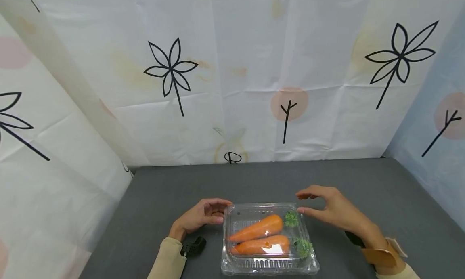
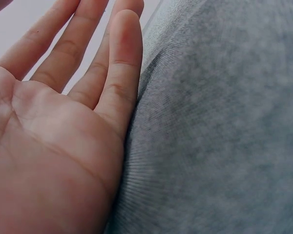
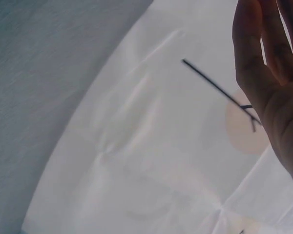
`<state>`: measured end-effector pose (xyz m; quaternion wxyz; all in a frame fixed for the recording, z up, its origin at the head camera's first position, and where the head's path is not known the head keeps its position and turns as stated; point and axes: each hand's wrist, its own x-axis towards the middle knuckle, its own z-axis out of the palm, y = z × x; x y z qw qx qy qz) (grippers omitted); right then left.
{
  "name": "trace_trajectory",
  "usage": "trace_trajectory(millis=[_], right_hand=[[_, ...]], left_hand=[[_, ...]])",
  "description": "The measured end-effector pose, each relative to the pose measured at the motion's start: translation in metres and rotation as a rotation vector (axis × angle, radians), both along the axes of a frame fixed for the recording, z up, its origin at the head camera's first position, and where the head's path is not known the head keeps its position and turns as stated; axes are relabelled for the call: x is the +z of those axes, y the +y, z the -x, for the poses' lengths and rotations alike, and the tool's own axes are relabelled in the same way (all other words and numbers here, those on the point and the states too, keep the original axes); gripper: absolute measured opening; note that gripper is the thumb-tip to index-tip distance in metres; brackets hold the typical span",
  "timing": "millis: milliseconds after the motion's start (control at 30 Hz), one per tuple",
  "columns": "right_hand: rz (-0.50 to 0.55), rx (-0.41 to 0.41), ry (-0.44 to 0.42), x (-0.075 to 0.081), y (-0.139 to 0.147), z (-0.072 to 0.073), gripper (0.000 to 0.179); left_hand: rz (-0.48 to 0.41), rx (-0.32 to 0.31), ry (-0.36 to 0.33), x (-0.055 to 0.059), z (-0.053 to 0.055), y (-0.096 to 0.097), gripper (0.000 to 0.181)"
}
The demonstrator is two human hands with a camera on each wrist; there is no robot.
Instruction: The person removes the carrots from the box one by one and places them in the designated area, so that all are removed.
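Note:
A clear plastic box (image 1: 269, 264) with its lid down lies on the table in the head view. Inside it are two orange carrots, the upper carrot (image 1: 258, 228) and the lower carrot (image 1: 261, 246), with tufted green tops at their right ends. My left hand (image 1: 201, 216) is at the box's upper left corner, fingertips right at the edge; the left wrist view shows this hand's fingers extended. Off the box's upper right corner, my right hand (image 1: 328, 206) is held with thumb and fingers apart and nothing between them.
The box lies on a dark grey table (image 1: 174, 182). White sheets printed with plants and circles hang around it, with a back sheet (image 1: 236, 117), a left sheet (image 1: 47, 190) and a bluish right sheet (image 1: 436, 170). Both wrists wear straps.

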<state>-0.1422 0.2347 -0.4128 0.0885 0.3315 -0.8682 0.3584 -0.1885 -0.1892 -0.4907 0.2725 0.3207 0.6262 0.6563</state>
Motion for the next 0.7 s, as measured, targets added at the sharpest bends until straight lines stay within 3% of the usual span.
trace_trajectory(millis=[167, 367, 700], right_hand=[[0.008, 0.104, -0.015, 0.005, -0.011, -0.007, 0.041], [-0.006, 0.163, -0.048, 0.005, -0.019, -0.015, 0.049], [-0.05, 0.252, -0.066, -0.002, -0.015, -0.029, 0.079]], left_hand=[[-0.01, -0.001, -0.006, -0.002, 0.0, 0.0, 0.05], [0.012, 0.017, -0.005, -0.003, -0.001, 0.0, 0.049], [0.027, 0.031, 0.013, -0.001, -0.001, 0.001, 0.049]])
